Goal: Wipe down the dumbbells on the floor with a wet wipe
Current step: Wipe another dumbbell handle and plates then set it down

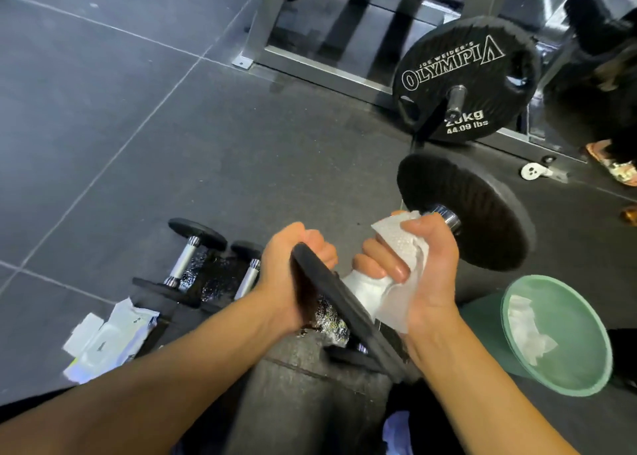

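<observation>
Head view, looking down at two bare forearms over a dark gym floor (pixel 138 110). A person holds one dumbbell (pixel 475 213) raised and tilted between the hands. The left hand (pixel 296 265) is clamped on the rim of the near plate (pixel 344 306), fingers curled over its edge. The right hand (pixel 424 272) is closed round the handle with a white wipe (pixel 396 248) bunched under the fingers; the chrome shows only at the far end. Two more dumbbells (pixel 186 258) lie on the floor to the left, on a patch that shines wet, and a wipe pack (pixel 110 337) lies just beside them. A green bin (pixel 579 316) at the right holds a crumpled wipe. A large weight plate (pixel 465 79) hangs on a rack behind. The step in hand looks like wiping the handle: best to steady the plate firmly with the left hand, twist and slide the wipe along the whole bar, then cover both plates.
</observation>
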Motion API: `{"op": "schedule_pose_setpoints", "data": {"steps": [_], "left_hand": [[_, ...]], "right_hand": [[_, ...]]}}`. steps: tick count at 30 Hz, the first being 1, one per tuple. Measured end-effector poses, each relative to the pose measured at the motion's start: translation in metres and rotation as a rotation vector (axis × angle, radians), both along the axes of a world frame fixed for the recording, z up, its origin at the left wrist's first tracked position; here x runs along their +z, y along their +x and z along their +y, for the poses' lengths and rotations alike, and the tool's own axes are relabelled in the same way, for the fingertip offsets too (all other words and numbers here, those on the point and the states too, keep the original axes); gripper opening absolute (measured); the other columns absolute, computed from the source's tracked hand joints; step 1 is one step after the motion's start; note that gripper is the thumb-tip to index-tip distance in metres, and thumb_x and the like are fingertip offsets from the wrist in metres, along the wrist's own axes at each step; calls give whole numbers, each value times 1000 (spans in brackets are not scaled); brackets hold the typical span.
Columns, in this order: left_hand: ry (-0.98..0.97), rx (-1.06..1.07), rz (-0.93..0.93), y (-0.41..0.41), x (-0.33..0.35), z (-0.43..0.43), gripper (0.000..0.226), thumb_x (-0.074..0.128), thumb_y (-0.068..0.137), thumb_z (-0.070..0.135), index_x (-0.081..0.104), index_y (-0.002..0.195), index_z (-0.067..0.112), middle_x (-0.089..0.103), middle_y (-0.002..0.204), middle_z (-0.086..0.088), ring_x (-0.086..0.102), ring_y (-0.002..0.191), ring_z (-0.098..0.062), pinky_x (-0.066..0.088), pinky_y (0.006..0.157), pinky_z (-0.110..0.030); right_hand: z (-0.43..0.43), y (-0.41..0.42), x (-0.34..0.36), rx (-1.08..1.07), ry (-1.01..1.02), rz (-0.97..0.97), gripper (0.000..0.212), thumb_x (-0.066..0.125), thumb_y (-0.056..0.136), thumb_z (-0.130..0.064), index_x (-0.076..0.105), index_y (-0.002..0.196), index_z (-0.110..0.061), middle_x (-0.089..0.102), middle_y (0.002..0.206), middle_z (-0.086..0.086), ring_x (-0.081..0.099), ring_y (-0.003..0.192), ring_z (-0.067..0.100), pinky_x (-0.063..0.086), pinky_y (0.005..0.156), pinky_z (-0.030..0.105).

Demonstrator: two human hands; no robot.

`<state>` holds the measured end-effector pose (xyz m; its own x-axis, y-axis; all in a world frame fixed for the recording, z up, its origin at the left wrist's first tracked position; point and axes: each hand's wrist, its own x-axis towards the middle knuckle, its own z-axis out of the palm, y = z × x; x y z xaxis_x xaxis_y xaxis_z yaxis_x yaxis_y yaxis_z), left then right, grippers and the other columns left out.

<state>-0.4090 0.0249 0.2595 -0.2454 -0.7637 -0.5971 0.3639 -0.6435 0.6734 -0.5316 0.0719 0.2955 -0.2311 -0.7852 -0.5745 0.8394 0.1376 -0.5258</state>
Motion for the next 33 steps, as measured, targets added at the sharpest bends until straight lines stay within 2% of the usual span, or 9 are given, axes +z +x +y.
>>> {"op": "schedule_pose_setpoints", "data": {"steps": [3, 8, 12, 15, 21, 23, 26, 29, 33], "left_hand": [[-150, 47, 9, 4, 4, -3, 27, 52, 65, 15, 26, 58, 19, 21, 65, -7, 16, 62, -20, 15, 59, -37], [-1128, -84, -276, 15, 11, -7, 29, 43, 83, 4, 41, 58, 18, 45, 61, -3, 44, 66, -25, 36, 68, -37], [-1626, -189, -483, 9, 15, 0, 29, 42, 81, 2, 49, 53, 7, 53, 59, -11, 48, 62, -32, 38, 73, -48], [-1415, -142, -426, 8, 16, -3, 32, 44, 86, 5, 48, 57, 18, 54, 61, -3, 47, 64, -28, 39, 71, -40], [-77, 9, -87, 4, 23, -18, 29, 42, 82, 15, 35, 54, 19, 29, 60, -5, 29, 53, -20, 48, 49, -22], [185, -73, 79, 6, 24, -13, 45, 35, 89, 10, 38, 44, 16, 34, 46, -4, 46, 37, -23, 45, 40, -17], [329, -181, 135, 5, 28, 6, 29, 40, 77, 5, 56, 53, -1, 48, 36, -10, 52, 28, -21, 41, 33, -14], [405, -136, 145, 11, 10, 7, 19, 38, 83, 5, 47, 67, 6, 52, 62, -18, 53, 36, -25, 47, 39, -17], [228, 63, 129, 9, 2, -2, 31, 41, 79, 8, 16, 74, 24, 12, 70, -4, 35, 50, -23, 42, 51, -26]], "right_hand": [[-6, 1, -10, 43, 61, -28, 26, 55, 76, -30, 33, 69, -19, 25, 55, 2, 20, 57, 19, 29, 49, 29], [-3, 8, -25, 132, 61, -175, 33, 61, 76, -41, 46, 82, -12, 50, 74, 14, 54, 69, 29, 44, 68, 36], [-3, 15, -18, -25, 1, -356, 45, 46, 95, -35, 55, 59, -10, 51, 56, 4, 57, 45, 19, 51, 46, 25], [-6, 17, -23, -21, 14, -317, 30, 49, 89, -31, 44, 64, -15, 38, 59, 3, 50, 50, 19, 51, 50, 28], [-1, 14, -24, 91, 17, -245, 28, 59, 72, -34, 35, 66, -20, 21, 61, 4, 43, 60, 22, 42, 68, 34], [0, 13, -13, 127, -19, -285, 27, 51, 77, -34, 36, 59, -23, 17, 60, 4, 37, 59, 19, 42, 68, 32], [2, 12, 2, 185, -57, -221, 22, 44, 78, -34, 37, 62, -22, 12, 50, -2, 26, 61, 17, 39, 62, 28], [4, 12, 0, 176, -34, -151, 22, 48, 77, -32, 32, 64, -24, 12, 48, -1, 16, 66, 21, 35, 74, 31], [-1, 11, -12, 178, 65, -320, 38, 52, 74, -40, 26, 54, -20, 22, 58, 0, 39, 65, 20, 38, 79, 29]]}}
